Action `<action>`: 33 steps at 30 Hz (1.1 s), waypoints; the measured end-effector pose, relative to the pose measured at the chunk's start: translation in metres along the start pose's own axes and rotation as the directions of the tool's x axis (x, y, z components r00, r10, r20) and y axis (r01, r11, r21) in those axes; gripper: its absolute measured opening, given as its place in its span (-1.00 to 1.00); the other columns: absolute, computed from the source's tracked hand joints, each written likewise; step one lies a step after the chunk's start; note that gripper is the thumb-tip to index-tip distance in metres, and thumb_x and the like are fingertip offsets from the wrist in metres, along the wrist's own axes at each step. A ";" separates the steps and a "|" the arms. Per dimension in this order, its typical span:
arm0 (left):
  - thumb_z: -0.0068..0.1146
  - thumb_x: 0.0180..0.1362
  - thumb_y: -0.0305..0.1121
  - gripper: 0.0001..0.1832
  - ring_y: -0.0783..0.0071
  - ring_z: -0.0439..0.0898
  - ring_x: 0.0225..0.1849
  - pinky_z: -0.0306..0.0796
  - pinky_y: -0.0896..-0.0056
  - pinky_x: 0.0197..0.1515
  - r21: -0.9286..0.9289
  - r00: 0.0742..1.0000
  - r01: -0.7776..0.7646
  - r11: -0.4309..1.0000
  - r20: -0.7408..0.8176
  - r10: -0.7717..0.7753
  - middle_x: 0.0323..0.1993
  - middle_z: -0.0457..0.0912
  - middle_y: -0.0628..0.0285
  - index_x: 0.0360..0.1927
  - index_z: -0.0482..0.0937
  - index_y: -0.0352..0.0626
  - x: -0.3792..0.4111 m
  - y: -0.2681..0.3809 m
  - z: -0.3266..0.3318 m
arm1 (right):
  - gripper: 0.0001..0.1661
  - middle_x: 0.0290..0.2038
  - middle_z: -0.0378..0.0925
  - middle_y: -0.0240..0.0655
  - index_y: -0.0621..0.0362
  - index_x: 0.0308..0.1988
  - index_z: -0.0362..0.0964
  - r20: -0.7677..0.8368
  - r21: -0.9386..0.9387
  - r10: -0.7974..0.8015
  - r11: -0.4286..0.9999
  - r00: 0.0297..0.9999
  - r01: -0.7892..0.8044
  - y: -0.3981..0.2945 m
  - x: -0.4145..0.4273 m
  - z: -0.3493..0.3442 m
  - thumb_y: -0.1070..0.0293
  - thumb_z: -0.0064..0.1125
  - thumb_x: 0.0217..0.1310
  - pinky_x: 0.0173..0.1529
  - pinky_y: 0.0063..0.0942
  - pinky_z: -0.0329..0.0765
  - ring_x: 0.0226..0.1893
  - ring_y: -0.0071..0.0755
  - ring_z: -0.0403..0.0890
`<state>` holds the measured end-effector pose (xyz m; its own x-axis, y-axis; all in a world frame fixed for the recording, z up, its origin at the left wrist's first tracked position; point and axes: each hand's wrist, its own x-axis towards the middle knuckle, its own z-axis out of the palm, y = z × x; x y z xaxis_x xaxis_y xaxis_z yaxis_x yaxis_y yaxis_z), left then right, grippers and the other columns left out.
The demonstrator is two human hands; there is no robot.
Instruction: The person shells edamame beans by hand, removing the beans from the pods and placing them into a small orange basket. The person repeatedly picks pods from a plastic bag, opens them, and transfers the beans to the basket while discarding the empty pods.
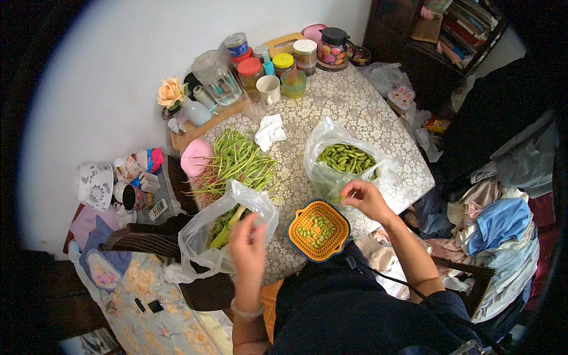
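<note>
My right hand (367, 200) is in front of a clear plastic bag (321, 179) full of green soybean pods (347, 159). Its thumb and fingertips are drawn together; a speck of green shows at the tips, but whether it is held or lies behind is unclear. Blurred by motion, my left hand (248, 239) hovers at the side of a second plastic bag (195, 239) containing green plant scraps (226, 228). Nothing can be made out in its fingers. Between the hands, an orange basket (298, 226) with a blue rim holds shelled green beans (320, 233).
A heap of leafy stems (242, 159) lies at left beside a pink bowl (196, 157). Behind it is a crumpled white tissue (270, 131). Jars (250, 73), a mug (268, 88) and a glass pitcher (217, 80) line the wall. Clothes (492, 235) are piled at right.
</note>
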<state>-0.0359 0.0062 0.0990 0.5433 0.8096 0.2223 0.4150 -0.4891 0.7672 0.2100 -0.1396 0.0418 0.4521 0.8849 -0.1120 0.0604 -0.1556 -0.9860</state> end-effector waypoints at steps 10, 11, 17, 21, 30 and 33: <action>0.06 0.07 -0.45 -0.90 0.71 0.39 -0.64 0.26 0.71 -0.57 -0.543 0.749 0.587 0.600 0.646 -0.149 -0.59 0.49 0.36 -0.41 0.49 -0.29 -0.014 0.008 0.086 | -0.81 -0.40 0.50 -0.38 0.23 -0.29 0.45 0.160 0.054 -0.009 0.999 0.987 0.001 -0.022 -0.028 0.031 0.55 0.15 -0.02 -0.31 -0.64 0.43 -0.40 -0.60 0.49; 0.06 0.07 -0.45 -0.90 0.71 0.38 -0.64 0.26 0.71 -0.57 -0.550 0.753 0.590 0.591 0.638 -0.159 -0.60 0.48 0.36 -0.41 0.49 -0.29 -0.016 0.005 0.087 | -0.81 -0.39 0.51 -0.37 0.25 -0.26 0.45 0.157 0.210 0.071 0.972 0.985 -0.104 -0.014 -0.030 0.032 0.54 0.13 0.01 -0.30 -0.66 0.43 -0.40 -0.60 0.49; 0.07 0.07 -0.43 -0.89 0.74 0.36 -0.65 0.24 0.71 -0.59 -0.510 0.752 0.586 0.630 0.632 -0.188 -0.63 0.45 0.40 -0.42 0.49 -0.28 -0.025 0.000 0.088 | -0.80 -0.44 0.55 -0.36 0.28 -0.25 0.45 0.248 0.264 0.181 0.933 0.952 -0.246 -0.010 -0.035 0.034 0.40 0.01 0.15 -0.45 -0.73 0.46 -0.47 -0.63 0.55; 0.06 0.08 -0.41 -0.88 0.74 0.36 -0.64 0.25 0.72 -0.58 -0.502 0.752 0.580 0.642 0.632 -0.185 -0.61 0.47 0.37 -0.41 0.49 -0.27 -0.030 -0.003 0.090 | -0.82 -0.44 0.55 -0.34 0.27 -0.28 0.45 0.273 0.286 0.255 0.899 0.927 -0.332 -0.008 -0.036 0.034 0.39 0.03 0.14 -0.46 -0.73 0.47 -0.49 -0.62 0.55; 0.04 0.09 -0.40 -0.89 0.68 0.37 -0.62 0.27 0.66 -0.55 -0.551 0.652 0.736 0.395 0.734 -0.192 -0.59 0.44 0.39 -0.37 0.47 -0.23 -0.037 -0.007 0.092 | -0.91 -0.50 0.51 -0.37 0.25 -0.38 0.41 0.248 0.424 0.284 0.828 0.926 -0.368 -0.001 -0.041 0.044 0.46 0.05 0.07 -0.41 -0.70 0.47 -0.55 -0.62 0.50; -0.03 0.14 -0.35 -0.87 0.65 0.36 -0.59 0.28 0.63 -0.50 -0.525 0.520 0.851 -0.010 0.846 -0.118 -0.57 0.42 0.42 -0.33 0.45 -0.18 -0.039 -0.007 0.091 | -0.95 -0.52 0.50 -0.39 0.24 -0.41 0.38 0.177 0.463 0.180 0.852 0.968 -0.243 0.002 -0.044 0.052 0.50 0.03 0.04 -0.41 -0.68 0.46 -0.54 -0.63 0.49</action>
<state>0.0059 -0.0516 0.0301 0.8509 0.2047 -0.4838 0.0750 0.8642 0.4976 0.1438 -0.1558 0.0384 0.2905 0.9061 -0.3075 -0.4705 -0.1445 -0.8705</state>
